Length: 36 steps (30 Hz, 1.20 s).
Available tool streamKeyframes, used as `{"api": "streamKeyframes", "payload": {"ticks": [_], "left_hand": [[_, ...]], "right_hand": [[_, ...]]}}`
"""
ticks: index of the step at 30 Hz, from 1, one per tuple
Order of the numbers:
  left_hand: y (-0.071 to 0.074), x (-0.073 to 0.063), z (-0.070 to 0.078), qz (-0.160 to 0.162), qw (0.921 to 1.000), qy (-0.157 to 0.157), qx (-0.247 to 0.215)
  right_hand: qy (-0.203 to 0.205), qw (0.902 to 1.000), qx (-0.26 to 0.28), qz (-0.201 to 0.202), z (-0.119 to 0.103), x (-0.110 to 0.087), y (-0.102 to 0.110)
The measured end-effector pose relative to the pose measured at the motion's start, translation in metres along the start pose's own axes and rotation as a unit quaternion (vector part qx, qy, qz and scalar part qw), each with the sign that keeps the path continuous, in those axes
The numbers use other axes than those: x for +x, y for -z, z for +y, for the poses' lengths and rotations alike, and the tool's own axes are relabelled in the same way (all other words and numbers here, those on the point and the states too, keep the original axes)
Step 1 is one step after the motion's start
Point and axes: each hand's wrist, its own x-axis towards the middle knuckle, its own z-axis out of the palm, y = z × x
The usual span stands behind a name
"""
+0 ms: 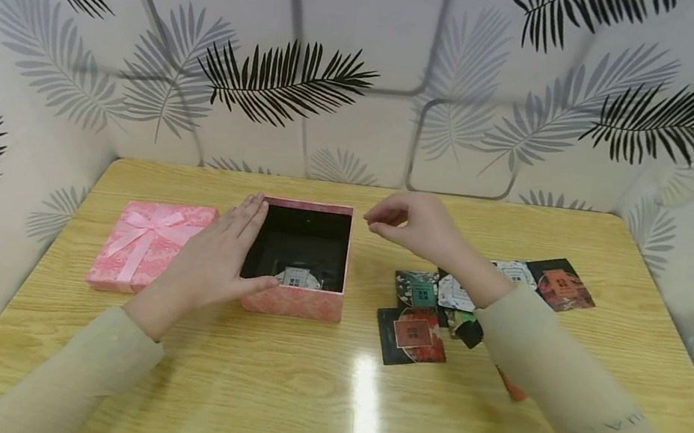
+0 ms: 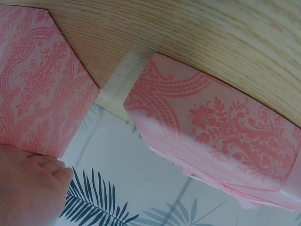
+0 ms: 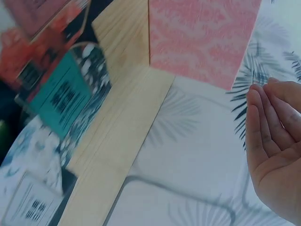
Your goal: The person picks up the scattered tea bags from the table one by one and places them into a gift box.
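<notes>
A pink patterned gift box stands uncovered on the table, its inside black. In it a packet with a grey-white label lies near the front wall. My left hand rests along the box's left rim with straight fingers, the thumb reaching over the front edge. Just right of the box's far right corner my right hand hovers with loosely bent fingers and nothing visible between them. In the right wrist view this hand shows beside the pink box wall, fingertips close together.
Left of the box lies its pink lid with a ribbon bow. Several flat packets are spread to the right under my right forearm, among them a red one and a teal-labelled one. A leaf-patterned wall covering rises behind the wooden table.
</notes>
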Motion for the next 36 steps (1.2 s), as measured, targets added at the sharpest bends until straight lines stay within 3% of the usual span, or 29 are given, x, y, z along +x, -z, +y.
{"api": "streamKeyframes", "payload": {"ticks": [12,16,22,33,36], "left_hand": [[0.0,0.0,0.001,0.0,1.0,-0.003,0.001],[0.0,0.0,0.0,-0.001,1.0,-0.003,0.003],[0.001,0.0,0.001,0.0,1.0,-0.005,0.005],[0.0,0.0,0.003,-0.003,1.0,0.001,0.0],[0.0,0.0,0.002,-0.002,1.0,0.001,0.0]], "right_hand": [[-0.034,0.9979,-0.011,0.055,0.034,-0.029,0.033],[-0.062,0.9955,-0.022,0.068,0.043,-0.039,0.046],[-0.106,0.9899,-0.024,0.091,0.056,-0.056,0.064],[-0.128,0.9787,0.001,0.161,0.091,-0.088,0.092],[-0.149,0.9739,0.008,0.17,0.099,-0.097,0.1]]}}
